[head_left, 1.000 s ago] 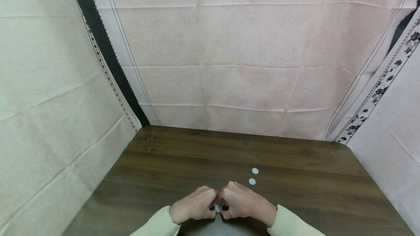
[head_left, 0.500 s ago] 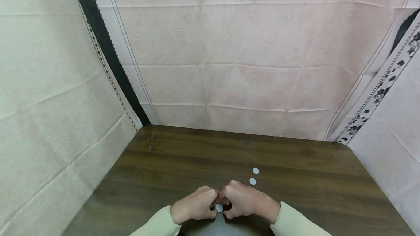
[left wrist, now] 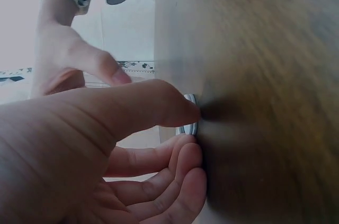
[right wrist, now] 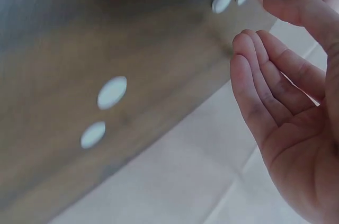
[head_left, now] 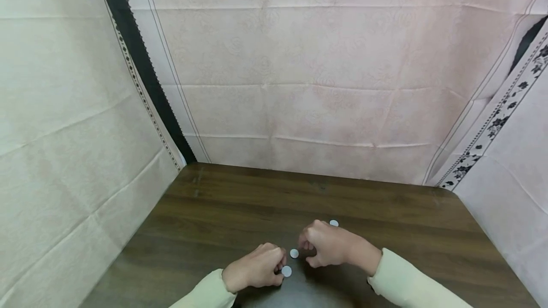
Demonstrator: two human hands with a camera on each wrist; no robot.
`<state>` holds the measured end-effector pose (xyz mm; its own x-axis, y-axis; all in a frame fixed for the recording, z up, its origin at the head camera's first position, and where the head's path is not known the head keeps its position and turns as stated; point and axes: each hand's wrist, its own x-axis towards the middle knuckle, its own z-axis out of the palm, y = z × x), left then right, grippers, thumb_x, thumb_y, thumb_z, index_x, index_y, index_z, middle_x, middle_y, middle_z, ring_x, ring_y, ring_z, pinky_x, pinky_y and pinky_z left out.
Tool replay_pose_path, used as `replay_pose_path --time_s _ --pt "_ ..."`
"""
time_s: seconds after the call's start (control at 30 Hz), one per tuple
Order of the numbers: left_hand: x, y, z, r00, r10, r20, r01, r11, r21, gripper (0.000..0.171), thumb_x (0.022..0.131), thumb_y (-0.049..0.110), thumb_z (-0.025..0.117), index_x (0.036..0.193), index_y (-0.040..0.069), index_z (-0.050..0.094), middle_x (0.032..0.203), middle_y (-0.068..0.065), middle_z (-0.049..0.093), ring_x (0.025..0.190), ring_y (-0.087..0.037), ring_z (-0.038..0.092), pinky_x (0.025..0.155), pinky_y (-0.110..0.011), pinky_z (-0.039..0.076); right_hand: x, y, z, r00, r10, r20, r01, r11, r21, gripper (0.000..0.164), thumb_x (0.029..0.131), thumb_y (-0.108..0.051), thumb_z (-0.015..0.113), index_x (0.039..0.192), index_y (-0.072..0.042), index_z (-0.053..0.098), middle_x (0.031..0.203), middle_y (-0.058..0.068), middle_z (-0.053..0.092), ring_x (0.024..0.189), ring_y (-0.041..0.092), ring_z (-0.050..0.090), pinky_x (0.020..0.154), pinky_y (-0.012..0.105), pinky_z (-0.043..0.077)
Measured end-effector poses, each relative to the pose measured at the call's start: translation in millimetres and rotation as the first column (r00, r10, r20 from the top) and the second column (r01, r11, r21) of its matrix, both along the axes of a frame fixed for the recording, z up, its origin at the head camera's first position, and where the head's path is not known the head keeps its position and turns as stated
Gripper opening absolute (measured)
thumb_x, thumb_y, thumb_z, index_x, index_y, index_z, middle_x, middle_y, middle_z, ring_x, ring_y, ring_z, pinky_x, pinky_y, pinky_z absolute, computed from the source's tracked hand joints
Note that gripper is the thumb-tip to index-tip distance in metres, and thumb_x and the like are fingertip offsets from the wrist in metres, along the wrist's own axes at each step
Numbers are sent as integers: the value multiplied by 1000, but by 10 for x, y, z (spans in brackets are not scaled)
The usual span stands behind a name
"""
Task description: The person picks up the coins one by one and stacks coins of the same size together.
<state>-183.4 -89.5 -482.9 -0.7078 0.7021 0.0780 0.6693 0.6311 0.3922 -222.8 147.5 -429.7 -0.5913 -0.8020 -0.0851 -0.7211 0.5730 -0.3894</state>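
The left hand [head_left: 258, 266] is low over the table and pinches a small white disc [head_left: 286, 271] at its edge between thumb and fingers. In the left wrist view the thumb covers part of the pale disc [left wrist: 187, 128], which stands against the tabletop. Just beyond it lies a second white disc [head_left: 294, 253], apart from both hands. The right hand [head_left: 331, 245] hovers to the right, fingers relaxed and holding nothing. Behind it one white disc [head_left: 334, 223] peeks out; the right wrist view shows a pair there, a larger-looking disc [right wrist: 112, 92] and another disc [right wrist: 93, 135].
A brown wooden table [head_left: 239, 203] carries everything. Pale patterned cloth [head_left: 299, 75] hangs along its far edge, with cloth panels [head_left: 64, 146] at the left and right sides too.
The right hand has drawn away from the left hand, rightward and farther out. A second disc now shows between the hands. The left hand stays in place at its disc.
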Motion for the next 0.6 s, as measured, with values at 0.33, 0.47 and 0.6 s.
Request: replay_pose_path --time_s 0.33,0.47,0.6 --pt "26 -7 20 999 22 29 -22 1000 0 21 81 6 82 81 13 62 71 10 55 64 5 40 56 -11 36 -129 234 196 992 -7 -128 14 999 49 24 81 -10 84 104 -3 77 98 3 77 87 7 70 75 23 59" --pt "29 -11 26 999 24 40 -24 1000 2 21 81 6 82 81 13 62 71 10 54 63 5 39 56 -12 35 -160 336 173 985 -4 -173 11 999 34 20 79 -6 83 98 -3 77 92 3 77 80 7 68 71 22 58" --pt "31 -17 26 999 24 49 -24 1000 -1 22 82 6 82 81 13 61 71 10 52 63 4 38 56 -12 35 -190 430 103 987 -20 -162 23 1000 20 13 78 -2 81 88 -5 74 83 3 73 70 1 57 64 20 52"
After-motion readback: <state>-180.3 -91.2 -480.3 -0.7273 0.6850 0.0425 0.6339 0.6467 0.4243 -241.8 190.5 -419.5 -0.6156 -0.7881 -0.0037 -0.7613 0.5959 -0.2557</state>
